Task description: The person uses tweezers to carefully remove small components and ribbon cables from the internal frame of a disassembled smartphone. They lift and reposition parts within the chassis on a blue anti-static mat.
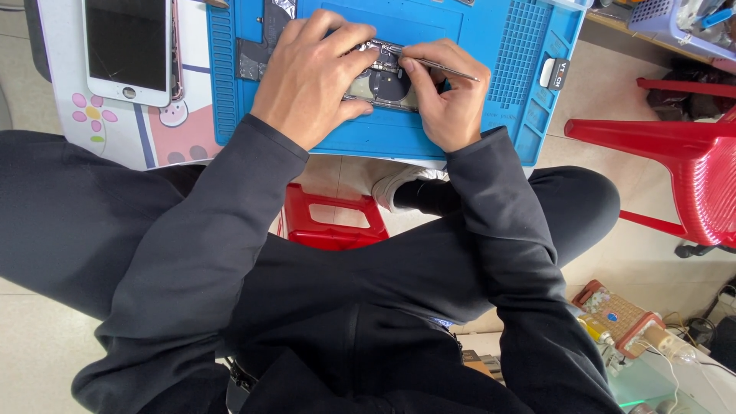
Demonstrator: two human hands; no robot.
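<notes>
An opened phone body (381,83), with its inner parts showing, lies on a blue repair mat (468,34). My left hand (310,75) rests on the phone's left part, fingers curled over its top edge, holding it down. My right hand (448,96) pinches a thin metal tool (437,67), shaped like tweezers, whose tip points left into the top of the phone. Both sleeves are dark. Most of the phone is hidden under my hands.
A detached white phone screen (126,47) lies at upper left on a pale mat with a flower drawing (92,115). A red stool (330,218) stands between my knees, a red plastic chair (690,165) at right. Small devices and cables (625,318) sit at lower right.
</notes>
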